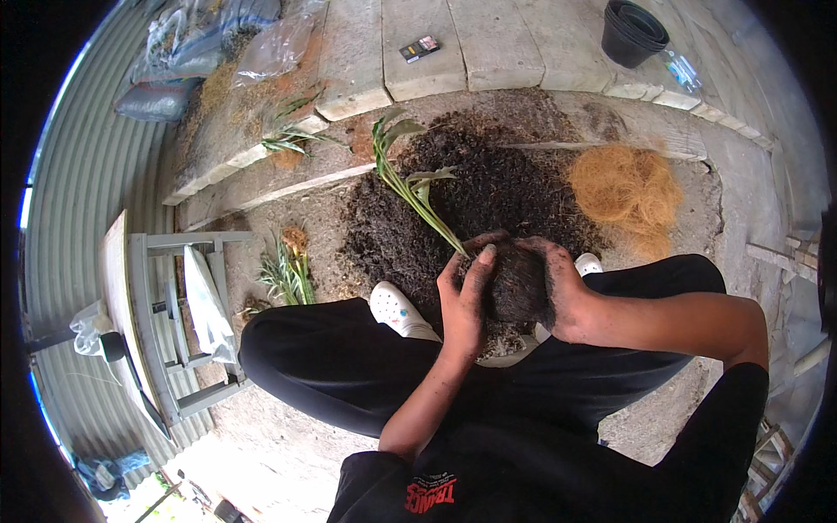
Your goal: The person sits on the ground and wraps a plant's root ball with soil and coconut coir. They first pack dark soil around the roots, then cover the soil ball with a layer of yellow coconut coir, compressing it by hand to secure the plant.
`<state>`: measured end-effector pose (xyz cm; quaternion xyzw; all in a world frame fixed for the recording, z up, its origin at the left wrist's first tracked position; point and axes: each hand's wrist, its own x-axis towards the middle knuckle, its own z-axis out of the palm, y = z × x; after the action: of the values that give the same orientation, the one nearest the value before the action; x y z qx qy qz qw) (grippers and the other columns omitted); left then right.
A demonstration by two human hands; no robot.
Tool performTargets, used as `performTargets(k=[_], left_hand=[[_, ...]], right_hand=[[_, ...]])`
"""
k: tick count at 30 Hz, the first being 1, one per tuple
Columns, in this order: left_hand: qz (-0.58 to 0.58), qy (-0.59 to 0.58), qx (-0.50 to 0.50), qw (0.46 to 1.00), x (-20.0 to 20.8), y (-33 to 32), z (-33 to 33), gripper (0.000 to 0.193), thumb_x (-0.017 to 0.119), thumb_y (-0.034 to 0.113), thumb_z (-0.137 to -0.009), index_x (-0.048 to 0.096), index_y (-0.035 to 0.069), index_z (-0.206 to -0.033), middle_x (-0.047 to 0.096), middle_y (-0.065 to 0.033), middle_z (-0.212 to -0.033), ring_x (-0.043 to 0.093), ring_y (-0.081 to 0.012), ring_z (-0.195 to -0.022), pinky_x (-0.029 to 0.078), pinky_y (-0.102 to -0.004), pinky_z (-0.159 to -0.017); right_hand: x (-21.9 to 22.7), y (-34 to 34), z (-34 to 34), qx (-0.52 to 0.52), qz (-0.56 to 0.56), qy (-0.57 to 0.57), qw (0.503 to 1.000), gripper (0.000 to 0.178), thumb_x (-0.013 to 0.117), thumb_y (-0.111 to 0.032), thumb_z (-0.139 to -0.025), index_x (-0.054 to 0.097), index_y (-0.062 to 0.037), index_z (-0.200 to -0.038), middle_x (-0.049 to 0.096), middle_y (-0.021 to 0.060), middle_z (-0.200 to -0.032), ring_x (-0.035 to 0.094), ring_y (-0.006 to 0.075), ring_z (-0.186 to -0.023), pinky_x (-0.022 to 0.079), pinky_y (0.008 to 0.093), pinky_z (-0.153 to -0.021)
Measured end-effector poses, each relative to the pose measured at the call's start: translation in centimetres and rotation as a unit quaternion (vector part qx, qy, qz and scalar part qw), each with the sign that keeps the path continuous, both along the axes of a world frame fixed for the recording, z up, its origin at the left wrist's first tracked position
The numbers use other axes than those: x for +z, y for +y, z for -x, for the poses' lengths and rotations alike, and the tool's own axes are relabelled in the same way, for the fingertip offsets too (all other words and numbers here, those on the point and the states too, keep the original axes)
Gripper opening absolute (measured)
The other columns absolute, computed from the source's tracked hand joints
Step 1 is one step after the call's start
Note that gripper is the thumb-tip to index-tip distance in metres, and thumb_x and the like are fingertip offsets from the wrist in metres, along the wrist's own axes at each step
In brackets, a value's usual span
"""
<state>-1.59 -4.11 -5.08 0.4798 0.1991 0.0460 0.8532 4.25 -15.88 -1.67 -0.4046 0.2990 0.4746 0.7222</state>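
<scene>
Between my knees I hold a dark, rounded root ball (516, 289) of packed soil. My left hand (466, 292) grips its left side, thumb and fingers closed near the base of a leafy green plant (408, 185). The plant's stems rise from the ball and lean away to the upper left. Around the ball's right side curls my right hand (565, 292), fingers darkened with soil. Beneath and beyond lies a wide heap of loose black soil (488, 187). A bundle of tan fibre (623, 193) rests at the heap's right.
Uprooted plants (288, 270) lie left of my knee, and another leafy cutting (301, 138) is on the concrete ledge (423, 65). Stacked black pots (632, 35) stand far right. A small box (420, 49), filled sacks (161, 96) and a grey-framed stool (187, 305) are also around.
</scene>
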Motion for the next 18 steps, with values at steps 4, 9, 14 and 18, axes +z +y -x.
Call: performTargets(k=[4, 9, 14, 18], left_hand=[[0.061, 0.001, 0.018, 0.998, 0.3, 0.1, -0.1, 0.034, 0.058, 0.022, -0.09, 0.058, -0.004, -0.113, 0.063, -0.0111, -0.104, 0.06, -0.0159, -0.094, 0.047, -0.0286, -0.086], [0.057, 0.028, 0.037, 0.997, 0.7, 0.2, 0.0, 0.032, 0.059, 0.021, -0.09, 0.059, -0.004, -0.11, 0.063, -0.0096, -0.1, 0.06, -0.0141, -0.09, 0.048, -0.0277, -0.083], [0.039, 0.038, 0.032, 0.998, 0.0, -0.2, 0.3, 0.025, 0.061, 0.017, -0.088, 0.061, -0.003, -0.104, 0.063, -0.0072, -0.093, 0.059, -0.0123, -0.084, 0.048, -0.0262, -0.078], [0.034, 0.065, 0.033, 0.997, 0.2, -0.3, 0.4, 0.022, 0.062, 0.014, -0.088, 0.062, -0.003, -0.101, 0.064, -0.0069, -0.091, 0.059, -0.0121, -0.081, 0.048, -0.0257, -0.076]], right_hand=[[0.0, 0.1, -0.2, 0.012, 0.011, 0.005, 1.0, 0.037, 0.036, -0.034, -0.094, 0.058, -0.0093, -0.112, 0.062, 0.01, -0.108, 0.06, 0.0242, -0.099, 0.048, 0.0418, -0.09], [0.4, 0.4, -0.1, 0.031, 0.003, -0.009, 0.999, 0.038, 0.033, -0.033, -0.096, 0.055, -0.0089, -0.115, 0.061, 0.0104, -0.111, 0.06, 0.0235, -0.101, 0.048, 0.0408, -0.091], [-1.2, -0.1, 0.3, 0.036, -0.009, -0.025, 0.999, 0.038, 0.03, -0.032, -0.097, 0.053, -0.0088, -0.117, 0.059, 0.0102, -0.113, 0.058, 0.0233, -0.105, 0.048, 0.0412, -0.093], [-1.9, -0.4, 0.4, 0.045, -0.016, 0.0, 0.999, 0.038, 0.029, -0.032, -0.098, 0.053, -0.0096, -0.117, 0.059, 0.01, -0.114, 0.058, 0.0237, -0.105, 0.048, 0.0421, -0.092]])
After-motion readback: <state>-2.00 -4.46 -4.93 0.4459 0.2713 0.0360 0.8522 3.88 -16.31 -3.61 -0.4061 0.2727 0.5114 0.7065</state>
